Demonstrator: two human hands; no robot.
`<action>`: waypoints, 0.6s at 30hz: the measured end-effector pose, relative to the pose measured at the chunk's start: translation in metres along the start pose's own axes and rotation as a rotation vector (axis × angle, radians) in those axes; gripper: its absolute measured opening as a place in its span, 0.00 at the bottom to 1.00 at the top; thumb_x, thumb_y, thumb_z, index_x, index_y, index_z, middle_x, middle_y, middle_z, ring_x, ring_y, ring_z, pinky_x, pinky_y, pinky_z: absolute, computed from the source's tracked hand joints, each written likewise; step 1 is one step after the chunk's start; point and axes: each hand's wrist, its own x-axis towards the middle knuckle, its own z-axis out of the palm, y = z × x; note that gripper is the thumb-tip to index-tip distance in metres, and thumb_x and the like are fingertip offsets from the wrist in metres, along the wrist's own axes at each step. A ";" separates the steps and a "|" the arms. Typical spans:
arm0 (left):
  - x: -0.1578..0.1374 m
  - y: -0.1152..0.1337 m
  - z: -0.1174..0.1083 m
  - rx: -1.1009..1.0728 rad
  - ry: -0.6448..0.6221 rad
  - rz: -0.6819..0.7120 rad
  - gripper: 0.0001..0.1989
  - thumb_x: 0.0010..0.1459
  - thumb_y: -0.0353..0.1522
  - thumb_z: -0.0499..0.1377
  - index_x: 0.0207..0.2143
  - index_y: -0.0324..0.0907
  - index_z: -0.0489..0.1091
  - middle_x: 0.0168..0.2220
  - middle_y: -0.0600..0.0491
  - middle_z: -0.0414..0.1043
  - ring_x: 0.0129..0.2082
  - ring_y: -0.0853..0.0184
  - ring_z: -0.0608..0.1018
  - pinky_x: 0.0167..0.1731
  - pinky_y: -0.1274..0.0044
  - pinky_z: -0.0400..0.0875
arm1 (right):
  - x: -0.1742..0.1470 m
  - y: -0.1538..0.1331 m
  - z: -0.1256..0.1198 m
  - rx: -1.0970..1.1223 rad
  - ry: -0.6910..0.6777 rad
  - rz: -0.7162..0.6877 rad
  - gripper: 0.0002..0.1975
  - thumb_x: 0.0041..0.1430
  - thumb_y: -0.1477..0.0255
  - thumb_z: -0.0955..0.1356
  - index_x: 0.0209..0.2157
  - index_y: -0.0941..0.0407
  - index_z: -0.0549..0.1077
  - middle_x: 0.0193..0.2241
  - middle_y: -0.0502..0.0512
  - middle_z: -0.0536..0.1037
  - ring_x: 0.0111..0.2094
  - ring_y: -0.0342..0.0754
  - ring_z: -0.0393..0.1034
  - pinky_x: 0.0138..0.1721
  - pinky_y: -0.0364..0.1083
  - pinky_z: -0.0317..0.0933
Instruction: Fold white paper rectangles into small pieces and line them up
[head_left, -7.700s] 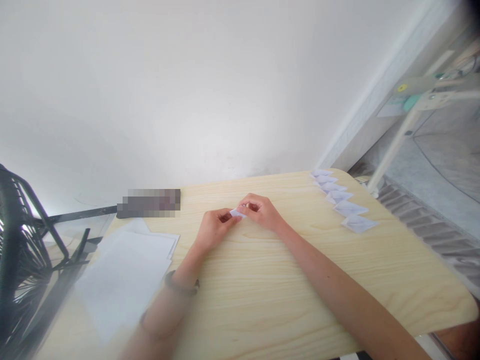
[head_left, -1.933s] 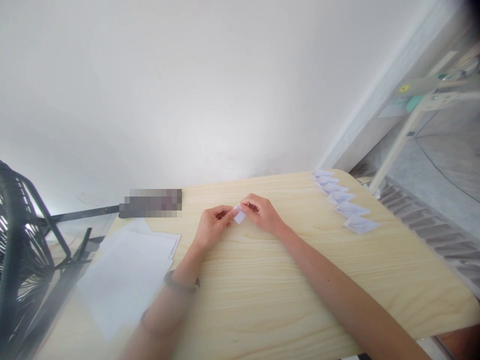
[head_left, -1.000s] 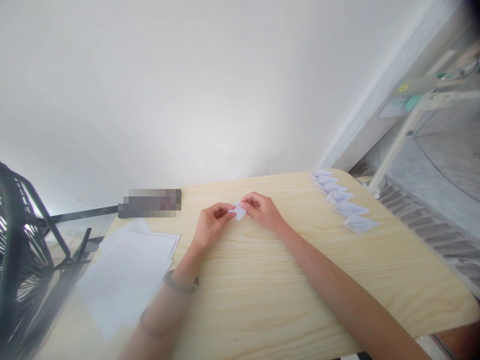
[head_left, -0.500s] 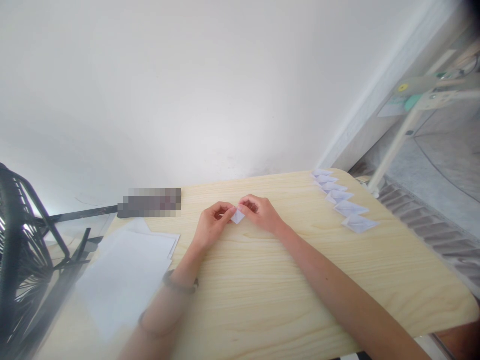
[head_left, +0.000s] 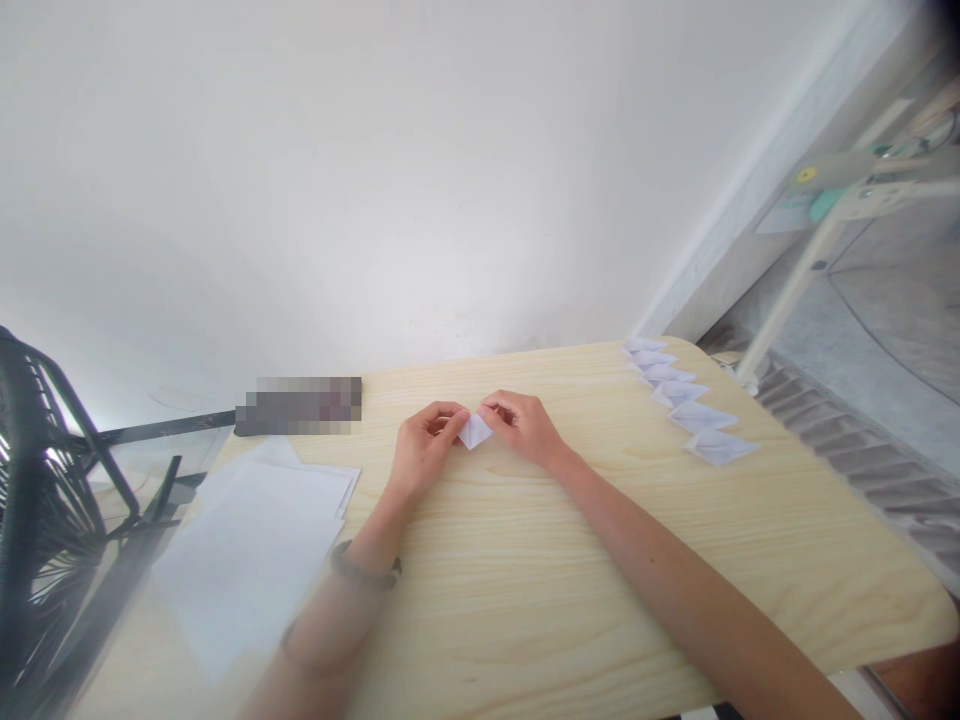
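Note:
Between my two hands is a small folded white paper (head_left: 475, 431), its pointed corner facing me, close above the table's middle. My left hand (head_left: 426, 440) pinches its left side between thumb and fingers. On the right side, my right hand (head_left: 521, 425) grips it with thumb and forefinger. The paper's upper edge is partly covered by my fingertips. Along the table's right side lies a row of several folded white paper pieces (head_left: 701, 416), pointed and overlapping one another.
A stack of loose white sheets (head_left: 255, 550) lies on the left of the wooden table (head_left: 525, 600). Behind it is a blurred-out dark object (head_left: 300, 405). A white wall (head_left: 450, 200) borders the far edge. A black chair (head_left: 60, 450) stands at the left.
My hands have drawn slightly apart at the folded paper, and more of its face shows between them. The sheets and the row of folded pieces stay put.

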 end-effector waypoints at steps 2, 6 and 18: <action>0.001 0.000 -0.001 -0.055 0.021 -0.024 0.14 0.49 0.40 0.56 0.33 0.37 0.67 0.32 0.50 0.71 0.32 0.66 0.73 0.31 0.75 0.70 | 0.000 0.001 0.000 0.020 0.029 0.029 0.10 0.55 0.68 0.60 0.27 0.57 0.69 0.22 0.49 0.70 0.21 0.39 0.61 0.24 0.39 0.55; 0.004 -0.001 -0.001 -0.177 0.092 -0.027 0.14 0.50 0.40 0.56 0.33 0.38 0.64 0.45 0.45 0.68 0.40 0.64 0.73 0.37 0.71 0.70 | 0.000 0.003 -0.001 0.112 0.048 0.080 0.11 0.56 0.65 0.60 0.30 0.57 0.69 0.20 0.49 0.69 0.19 0.39 0.63 0.22 0.39 0.57; 0.005 0.000 0.000 -0.380 0.040 -0.005 0.10 0.54 0.38 0.52 0.32 0.41 0.57 0.43 0.45 0.70 0.43 0.65 0.72 0.45 0.67 0.65 | 0.000 0.007 0.001 0.377 0.141 0.239 0.14 0.55 0.60 0.60 0.33 0.56 0.66 0.24 0.52 0.73 0.25 0.44 0.72 0.27 0.43 0.67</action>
